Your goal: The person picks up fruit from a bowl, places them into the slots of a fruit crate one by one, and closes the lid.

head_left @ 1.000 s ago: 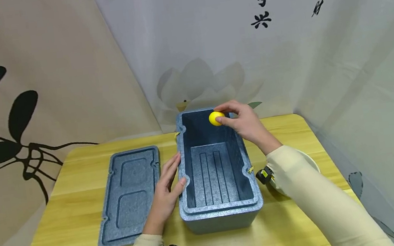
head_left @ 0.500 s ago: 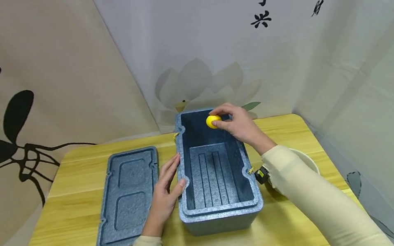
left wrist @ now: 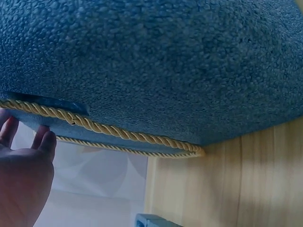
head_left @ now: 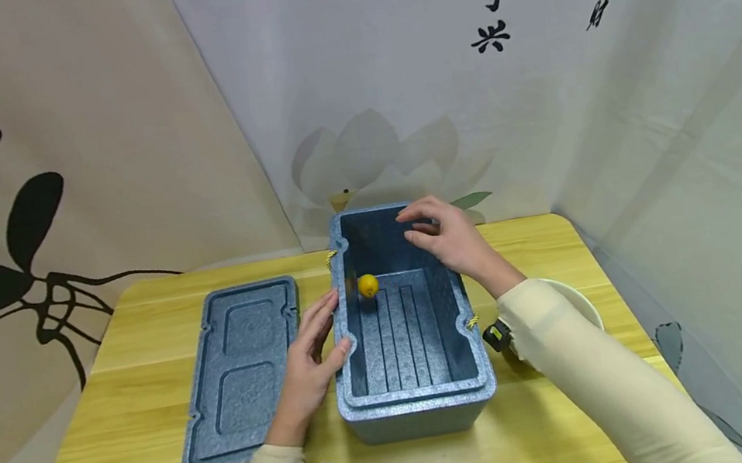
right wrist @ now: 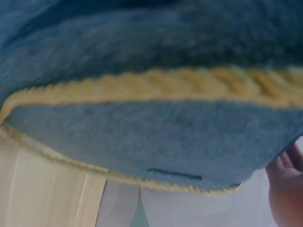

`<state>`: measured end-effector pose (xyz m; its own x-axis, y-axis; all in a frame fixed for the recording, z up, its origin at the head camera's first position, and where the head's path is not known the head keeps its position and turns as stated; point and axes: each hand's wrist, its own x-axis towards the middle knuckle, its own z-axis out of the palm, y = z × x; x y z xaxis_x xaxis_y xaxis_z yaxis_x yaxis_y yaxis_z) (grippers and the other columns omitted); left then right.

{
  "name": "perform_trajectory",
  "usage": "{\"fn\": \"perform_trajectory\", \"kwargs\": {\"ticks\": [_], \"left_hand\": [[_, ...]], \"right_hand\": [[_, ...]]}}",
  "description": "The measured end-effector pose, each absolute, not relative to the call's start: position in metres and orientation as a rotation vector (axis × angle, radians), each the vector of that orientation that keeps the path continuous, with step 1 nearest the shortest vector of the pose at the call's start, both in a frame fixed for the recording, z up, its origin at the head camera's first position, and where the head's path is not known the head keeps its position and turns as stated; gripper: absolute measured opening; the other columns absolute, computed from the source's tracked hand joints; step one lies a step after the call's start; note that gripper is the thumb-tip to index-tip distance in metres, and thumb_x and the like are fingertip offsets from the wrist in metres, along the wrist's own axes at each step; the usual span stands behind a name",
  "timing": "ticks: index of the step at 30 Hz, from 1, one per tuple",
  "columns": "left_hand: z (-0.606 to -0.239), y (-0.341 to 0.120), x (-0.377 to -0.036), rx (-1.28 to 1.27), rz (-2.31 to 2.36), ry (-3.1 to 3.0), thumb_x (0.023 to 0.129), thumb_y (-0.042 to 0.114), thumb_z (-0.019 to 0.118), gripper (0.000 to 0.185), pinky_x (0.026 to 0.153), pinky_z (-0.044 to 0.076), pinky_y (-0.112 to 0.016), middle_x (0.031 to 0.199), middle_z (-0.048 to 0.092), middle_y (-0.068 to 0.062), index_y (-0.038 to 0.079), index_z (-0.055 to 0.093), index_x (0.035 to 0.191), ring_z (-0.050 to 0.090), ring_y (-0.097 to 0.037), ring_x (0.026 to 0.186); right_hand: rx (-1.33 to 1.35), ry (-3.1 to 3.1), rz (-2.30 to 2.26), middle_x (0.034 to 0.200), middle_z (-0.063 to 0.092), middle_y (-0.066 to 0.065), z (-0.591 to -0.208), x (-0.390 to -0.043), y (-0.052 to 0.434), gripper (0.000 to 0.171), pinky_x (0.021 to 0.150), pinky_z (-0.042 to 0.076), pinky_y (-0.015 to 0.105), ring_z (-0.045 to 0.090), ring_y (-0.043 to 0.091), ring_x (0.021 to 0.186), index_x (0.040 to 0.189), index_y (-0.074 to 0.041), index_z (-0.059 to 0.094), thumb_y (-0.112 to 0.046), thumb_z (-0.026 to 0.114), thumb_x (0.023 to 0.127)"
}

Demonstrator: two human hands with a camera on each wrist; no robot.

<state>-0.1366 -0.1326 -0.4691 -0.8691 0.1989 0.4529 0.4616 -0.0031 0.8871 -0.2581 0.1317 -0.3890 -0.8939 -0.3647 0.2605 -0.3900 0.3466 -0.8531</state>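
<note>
- Head view shows a small yellow ball lying free inside the blue foam box, on the ribbed floor near the far left corner, close to the left wall and touched by no hand.
- The right hand hangs above the far end of the box, over its right wall; thumb and forefinger are loosely bent and apart, holding nothing.
- The left hand lies flat against the outer left wall of the box, fingers straight and together, thumb resting on the rim at the notch.
- The box stands open in the middle of the yellow wooden table, its long side running away from the person.
- A yellow twisted cord runs along the outside of the box; the left wrist view shows it close up, with the fingertips at the lower left edge of that view.
- The right wrist view is blurred: only the blue foam, the cord and part of the hand at the right edge can be told.
- The box's lid lies inner face up on the table just left of the left hand.
- A white bowl sits on the table to the right of the box, mostly hidden behind the right sleeve.
- Printed cloth hangs behind the table.
</note>
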Motion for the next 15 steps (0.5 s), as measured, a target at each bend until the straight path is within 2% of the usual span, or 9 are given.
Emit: {"fn": "perform_trajectory", "kwargs": {"ticks": [4,10,15], "left_hand": [[-0.467,-0.134,-0.138,-0.702,-1.974,-2.075,0.09,-0.01,0.057,0.061,0.113,0.022,-0.041,0.152,0.033,-0.017,-0.002,0.039,0.148,0.03,-0.03,0.14],[-0.468,-0.133,-0.139,-0.697,-1.979,-2.085,0.09,-0.008,0.058,0.062,0.113,0.023,-0.041,0.153,0.033,-0.014,0.0,0.039,0.149,0.029,-0.029,0.141],[-0.471,-0.131,-0.138,-0.683,-1.986,-2.073,0.09,-0.009,0.057,0.062,0.112,0.022,-0.051,0.152,0.033,-0.016,-0.001,0.04,0.148,0.029,-0.029,0.14]], "right_hand": [[0.661,-2.513,1.605,0.125,0.055,0.004,-0.391,-0.255,0.142,0.025,0.1,0.043,0.037,0.055,0.026,0.118,0.12,-0.005,0.067,-0.01,0.061,0.097],[0.599,-2.488,1.605,0.122,0.056,0.007,-0.392,-0.249,0.163,0.026,0.093,0.049,0.04,0.059,0.027,0.114,0.12,-0.002,0.066,-0.01,0.061,0.097],[0.593,-2.506,1.568,0.119,0.058,0.009,-0.396,-0.245,0.174,0.027,0.095,0.047,0.041,0.057,0.025,0.112,0.121,-0.001,0.066,-0.013,0.062,0.097]]}}
